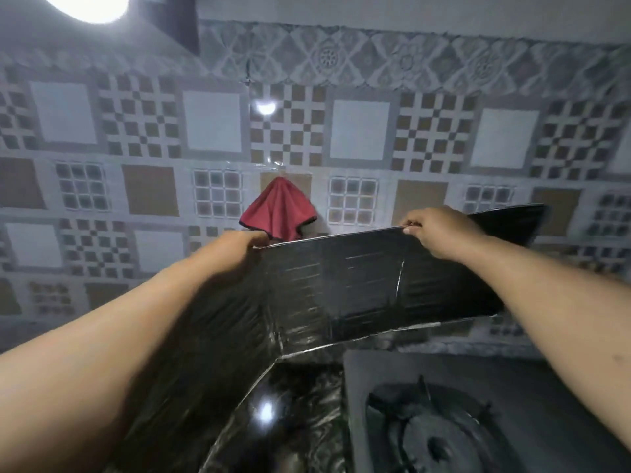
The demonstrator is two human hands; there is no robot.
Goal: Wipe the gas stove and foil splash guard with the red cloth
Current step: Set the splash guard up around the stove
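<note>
Both hands grip the top edge of a dark, shiny foil splash guard (341, 281) that stands folded behind a gas stove (478, 421): the left hand (239, 249) pinches its left corner, the right hand (432, 230) pinches the edge further right. A red cloth (276, 213) hangs on the patterned tile wall (358, 131) just beyond the left hand, above the guard. The stove sits on the counter (300, 397) below the right hand.
</note>
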